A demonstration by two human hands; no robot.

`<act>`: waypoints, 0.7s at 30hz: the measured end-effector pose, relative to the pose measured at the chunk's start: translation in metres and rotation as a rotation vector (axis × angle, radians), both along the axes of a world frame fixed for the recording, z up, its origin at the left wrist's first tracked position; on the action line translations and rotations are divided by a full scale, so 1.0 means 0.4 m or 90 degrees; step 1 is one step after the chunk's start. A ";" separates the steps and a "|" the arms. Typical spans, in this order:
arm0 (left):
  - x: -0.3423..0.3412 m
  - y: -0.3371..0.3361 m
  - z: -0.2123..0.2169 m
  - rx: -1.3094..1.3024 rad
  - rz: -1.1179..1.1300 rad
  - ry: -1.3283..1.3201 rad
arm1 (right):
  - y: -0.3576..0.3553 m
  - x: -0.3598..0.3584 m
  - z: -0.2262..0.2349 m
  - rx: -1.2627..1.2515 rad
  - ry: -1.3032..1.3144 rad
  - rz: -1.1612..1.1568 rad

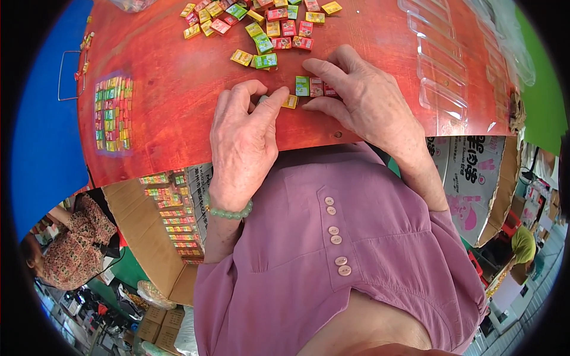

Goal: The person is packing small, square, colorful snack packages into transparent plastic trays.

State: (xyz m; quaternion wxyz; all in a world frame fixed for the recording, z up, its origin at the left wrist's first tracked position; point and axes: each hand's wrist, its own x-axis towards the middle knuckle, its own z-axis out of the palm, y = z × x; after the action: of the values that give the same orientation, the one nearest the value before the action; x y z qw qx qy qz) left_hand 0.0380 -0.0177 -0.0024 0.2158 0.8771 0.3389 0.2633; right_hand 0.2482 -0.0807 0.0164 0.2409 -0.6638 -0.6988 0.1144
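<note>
You are resting both hands on the near edge of the red tabletop [178,89]. Your left hand [243,139] is lying palm down with its fingers curled, and its thumb and forefinger are pinching a small yellow packet [290,101]; that grip is nearly closed on the packet. Just right of it, your right hand [362,98] is spreading loosely over a short row of three small packets [314,87], green then red, with the forefinger touching the row's far side and the thumb pressing along its near side; this grip is half open and is bracketing the row, not lifting it. Farther away on the tabletop, a loose scatter of small coloured packets [261,24] is lying. At the far left, a filled tray of packets [113,113] is sitting, and clear plastic trays [442,65] are lying at the right.
</note>
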 end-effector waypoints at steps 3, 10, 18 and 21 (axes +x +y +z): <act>-0.001 0.003 0.001 -0.019 -0.003 -0.008 | 0.004 -0.007 -0.008 -0.009 -0.060 0.005; -0.017 0.019 -0.011 -0.039 0.047 -0.061 | 0.010 0.002 -0.022 0.037 -0.088 0.042; -0.032 -0.016 0.006 -0.036 0.074 -0.020 | 0.001 0.005 -0.025 0.047 -0.067 0.101; -0.024 -0.005 0.008 -0.065 0.037 -0.023 | 0.005 0.001 -0.022 0.043 -0.042 0.110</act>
State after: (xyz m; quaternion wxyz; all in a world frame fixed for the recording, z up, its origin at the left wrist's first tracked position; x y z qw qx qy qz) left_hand 0.0285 -0.0195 0.0010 0.2590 0.8496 0.3734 0.2677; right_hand 0.2486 -0.0786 0.0075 0.2295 -0.5961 -0.7642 0.0892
